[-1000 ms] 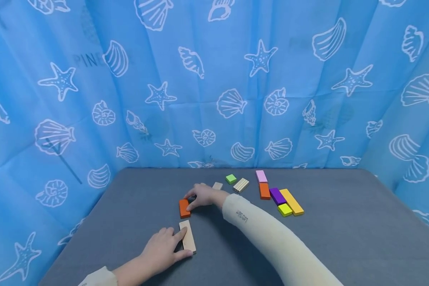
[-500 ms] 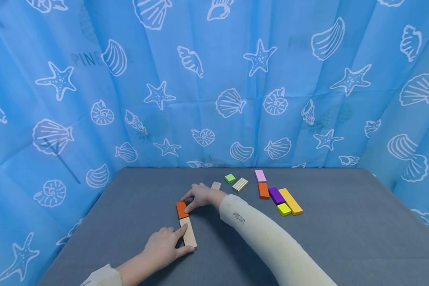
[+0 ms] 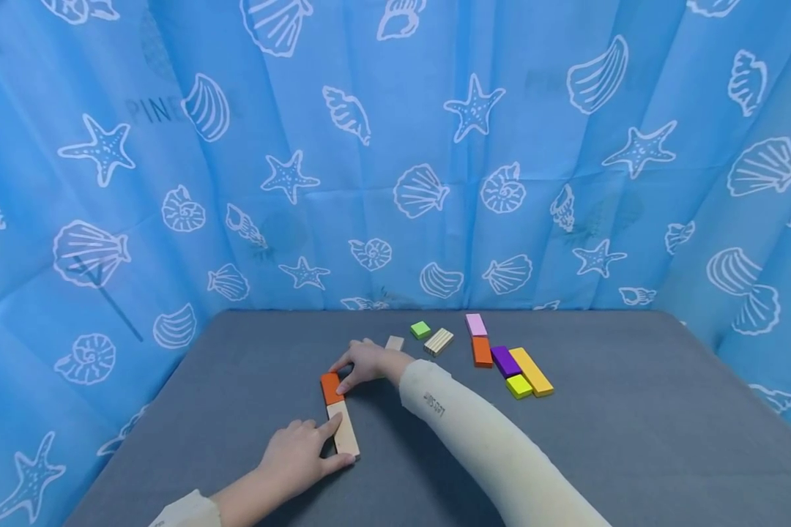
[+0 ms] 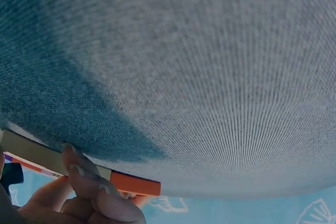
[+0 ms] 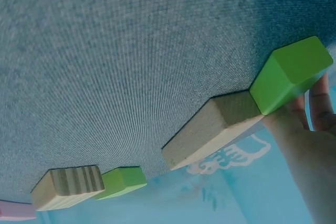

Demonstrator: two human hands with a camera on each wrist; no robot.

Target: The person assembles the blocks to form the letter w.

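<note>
On the grey tabletop in the head view, my left hand [image 3: 296, 454] holds a plain wooden block [image 3: 346, 432], index finger on its top and thumb at its near right edge. Beyond it my right hand [image 3: 367, 361] pinches a shorter orange block [image 3: 332, 389] between thumb and fingers. The two blocks lie end to end in one line, slightly slanted. In the left wrist view, fingers [image 4: 84, 177] lie against the side of the wooden block [image 4: 34, 153], with the orange block [image 4: 135, 184] at its end. A green block [image 5: 291, 72] near my right hand shows in the right wrist view.
Behind my right wrist lies another pale wooden block [image 3: 394, 342]. Farther right are a light green block [image 3: 420, 329], a striped block [image 3: 439, 341], and pink [image 3: 476, 324], orange [image 3: 482, 353], purple [image 3: 505, 361], yellow [image 3: 519, 386] and amber [image 3: 532, 372] blocks. A blue shell-print curtain [image 3: 382, 168] hangs behind.
The small gap between the orange block and the wooden block has closed, and their ends now meet. Both hands keep their hold; over the last half second little else differs.
</note>
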